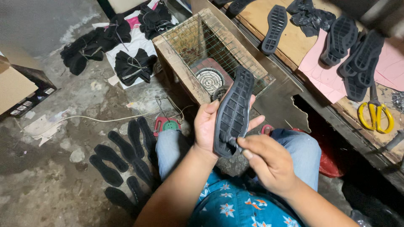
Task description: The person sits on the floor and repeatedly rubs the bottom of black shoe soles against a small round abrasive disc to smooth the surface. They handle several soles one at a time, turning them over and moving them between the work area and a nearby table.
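My left hand [207, 126] grips a black rubber shoe sole [234, 110] and holds it upright over my lap, with the tread side toward me. At the sole's heel end, my right hand [269, 162] pinches something small and dark; what it is cannot be made out. Both hands hover above my knees in blue jeans [296, 147].
A wooden box with a wire mesh top [210, 50] holds a coil heater just beyond the hands. More black soles [275, 27] and yellow scissors [376, 115] lie on the workbench at the right. Flat insoles [122, 157] and black shoe uppers [134, 65] are on the concrete floor.
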A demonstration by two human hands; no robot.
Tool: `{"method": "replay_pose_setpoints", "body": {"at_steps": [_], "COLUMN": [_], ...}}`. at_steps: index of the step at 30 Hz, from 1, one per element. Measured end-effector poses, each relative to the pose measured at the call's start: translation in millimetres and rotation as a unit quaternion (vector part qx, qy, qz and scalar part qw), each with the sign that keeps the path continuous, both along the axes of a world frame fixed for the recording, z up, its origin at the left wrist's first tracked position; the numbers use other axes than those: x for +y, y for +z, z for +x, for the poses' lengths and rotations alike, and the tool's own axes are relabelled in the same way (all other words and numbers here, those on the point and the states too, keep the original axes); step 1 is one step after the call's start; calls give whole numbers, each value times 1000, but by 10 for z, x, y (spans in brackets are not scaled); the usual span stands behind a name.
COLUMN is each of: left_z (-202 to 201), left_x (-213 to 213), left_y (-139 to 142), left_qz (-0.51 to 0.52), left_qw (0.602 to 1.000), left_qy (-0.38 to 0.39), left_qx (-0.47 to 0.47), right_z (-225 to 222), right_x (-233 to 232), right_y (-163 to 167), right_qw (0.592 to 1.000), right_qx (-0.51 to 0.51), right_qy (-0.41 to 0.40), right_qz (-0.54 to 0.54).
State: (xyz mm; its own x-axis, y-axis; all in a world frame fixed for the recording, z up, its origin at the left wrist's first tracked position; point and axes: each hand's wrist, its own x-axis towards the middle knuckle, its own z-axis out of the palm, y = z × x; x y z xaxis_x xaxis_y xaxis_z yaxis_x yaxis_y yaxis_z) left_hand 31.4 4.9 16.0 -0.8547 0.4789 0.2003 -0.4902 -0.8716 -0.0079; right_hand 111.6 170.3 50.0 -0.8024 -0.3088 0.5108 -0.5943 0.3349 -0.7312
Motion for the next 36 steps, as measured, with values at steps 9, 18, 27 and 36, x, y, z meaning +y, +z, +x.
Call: {"method": "replay_pose_setpoints", "body": {"at_steps": [9, 18, 27, 36], "left_z": [153, 462, 592, 686], "left_x": [-94, -215, -482, -488], "left_y": [-2, 193, 277, 20], "left_qz": [-92, -50, 42, 70], "left_qw": [995, 996, 992, 988], "left_qy": [0, -65, -80, -136], "left_qx": [49, 33, 85, -30], "right_z": [-62, -311, -246, -193], "right_x": [170, 438, 667, 448], "right_y": [-63, -194, -276, -46], "right_qw": [995, 946, 875, 985], "right_qx": [-39, -198, -213, -124], "right_qy": [-87, -169, -29, -52], "right_qz": [-7, -192, -435, -108]}}
